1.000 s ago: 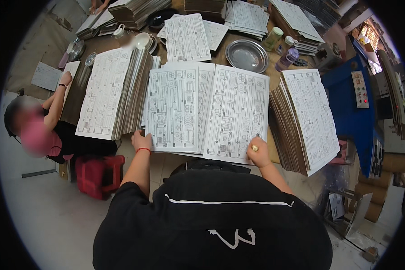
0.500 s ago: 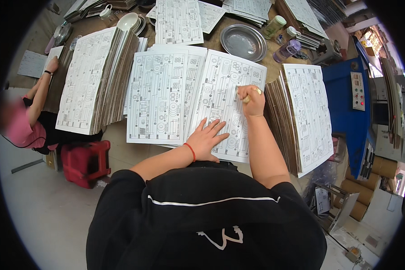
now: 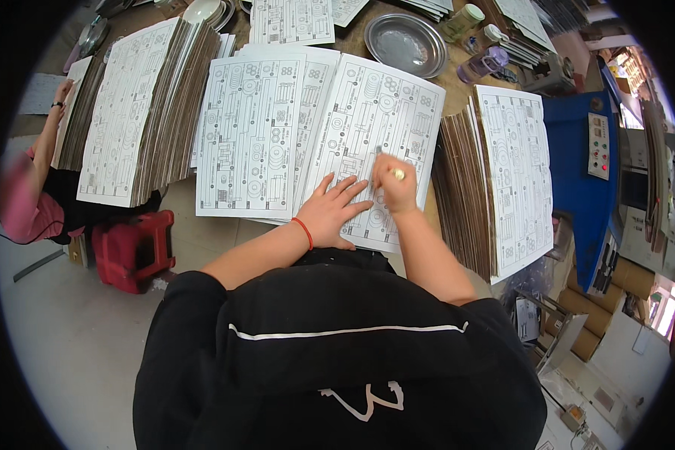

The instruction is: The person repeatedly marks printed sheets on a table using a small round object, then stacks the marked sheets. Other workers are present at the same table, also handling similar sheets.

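A printed sheet (image 3: 356, 97) with line drawings of parts lies in front of me, on top of a stack. My left hand (image 3: 334, 210), a red band at its wrist, rests flat on its lower left with fingers spread. My right hand (image 3: 395, 184) is closed in a fist over the sheet's middle right. From that fist pokes the pale yellow end of a small tool (image 3: 398, 175); its kind is hidden by the fingers, and a greyish tip seems to show at the far side. Left of it, another printed sheet (image 3: 251, 135) overlaps more sheets.
Tall stacks of printed boards stand at left (image 3: 127, 112) and right (image 3: 521, 180). Beyond are a metal bowl (image 3: 406, 45), a purple bottle (image 3: 484, 65) and a green-lidded jar (image 3: 462, 22). A co-worker's hand (image 3: 62, 91) touches a stack at far left. A blue machine (image 3: 577, 135) stands right.
My right hand has moved left and nearer to me over the sheet, still closed on the tool. My left hand stays flat on the sheet. The whole view has shifted slightly.
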`<control>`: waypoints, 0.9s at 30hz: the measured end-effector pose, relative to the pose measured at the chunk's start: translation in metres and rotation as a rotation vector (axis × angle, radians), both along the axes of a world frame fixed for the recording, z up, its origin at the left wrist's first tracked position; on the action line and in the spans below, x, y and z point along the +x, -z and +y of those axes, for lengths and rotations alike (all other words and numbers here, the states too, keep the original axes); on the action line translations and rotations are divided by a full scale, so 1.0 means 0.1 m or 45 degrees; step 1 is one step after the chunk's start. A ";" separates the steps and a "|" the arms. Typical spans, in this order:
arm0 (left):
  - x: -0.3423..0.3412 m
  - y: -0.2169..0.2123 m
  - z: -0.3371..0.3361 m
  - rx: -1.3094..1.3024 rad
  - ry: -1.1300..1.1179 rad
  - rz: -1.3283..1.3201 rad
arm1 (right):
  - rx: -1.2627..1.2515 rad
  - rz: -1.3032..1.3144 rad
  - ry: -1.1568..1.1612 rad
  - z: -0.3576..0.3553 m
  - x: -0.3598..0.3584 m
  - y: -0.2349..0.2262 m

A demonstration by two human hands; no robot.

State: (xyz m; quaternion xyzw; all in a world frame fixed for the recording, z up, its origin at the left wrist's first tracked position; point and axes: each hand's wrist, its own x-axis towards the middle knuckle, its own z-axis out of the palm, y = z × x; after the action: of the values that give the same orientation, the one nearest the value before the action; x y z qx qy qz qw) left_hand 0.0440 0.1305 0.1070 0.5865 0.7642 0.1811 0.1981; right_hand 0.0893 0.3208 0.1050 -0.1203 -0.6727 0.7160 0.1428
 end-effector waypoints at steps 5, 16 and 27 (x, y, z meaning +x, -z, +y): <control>-0.02 -0.06 0.00 0.163 -0.271 -0.127 | -0.033 -0.163 -0.047 0.03 0.06 0.00; -0.45 0.26 -0.34 0.016 -1.275 -0.914 | -0.067 0.041 0.277 -0.04 0.97 -0.10; -0.57 0.45 -0.39 0.092 -1.246 -1.094 | 0.690 -0.534 0.540 -0.16 1.20 -0.17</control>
State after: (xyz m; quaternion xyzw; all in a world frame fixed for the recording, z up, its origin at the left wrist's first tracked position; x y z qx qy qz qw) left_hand -0.0126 0.0912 0.0616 0.0524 0.7892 0.4942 0.3608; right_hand 0.2093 0.3052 0.1215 -0.3580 -0.8119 0.4271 0.1737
